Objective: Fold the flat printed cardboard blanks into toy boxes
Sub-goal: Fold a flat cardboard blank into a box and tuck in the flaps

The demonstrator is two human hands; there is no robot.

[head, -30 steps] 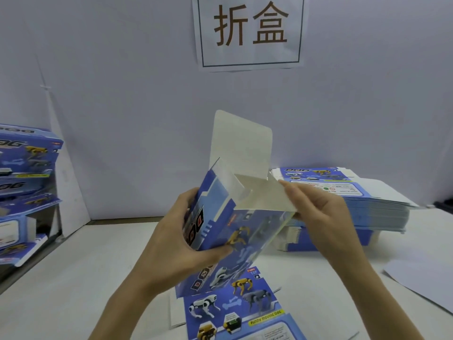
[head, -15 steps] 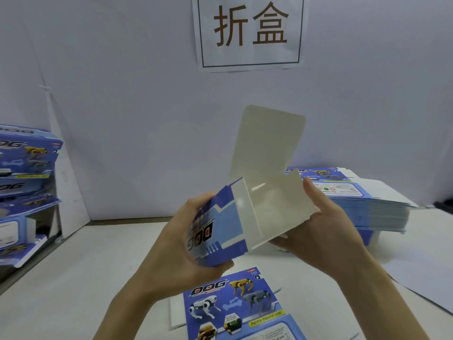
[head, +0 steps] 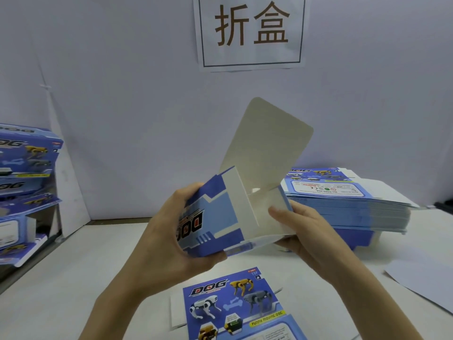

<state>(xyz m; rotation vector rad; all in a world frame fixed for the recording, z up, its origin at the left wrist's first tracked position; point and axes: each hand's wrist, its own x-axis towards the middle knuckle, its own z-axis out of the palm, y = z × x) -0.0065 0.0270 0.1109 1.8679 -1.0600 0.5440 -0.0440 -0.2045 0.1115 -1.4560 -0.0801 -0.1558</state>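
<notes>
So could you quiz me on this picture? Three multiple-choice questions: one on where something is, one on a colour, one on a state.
1. Where is the stack of flat blanks?
A. on the table, at the person's right
B. on the floor
C. on a chair

2. What colour is the inside of the big flap on the half-folded box?
A. red
B. off-white
C. black

3. How does that flap stand?
A. tucked shut
B. torn off
C. raised open

1 A: it lies beyond the right hand.
2 B: its bare inner face is off-white.
3 C: it sticks up above the box the left hand grips.
</notes>
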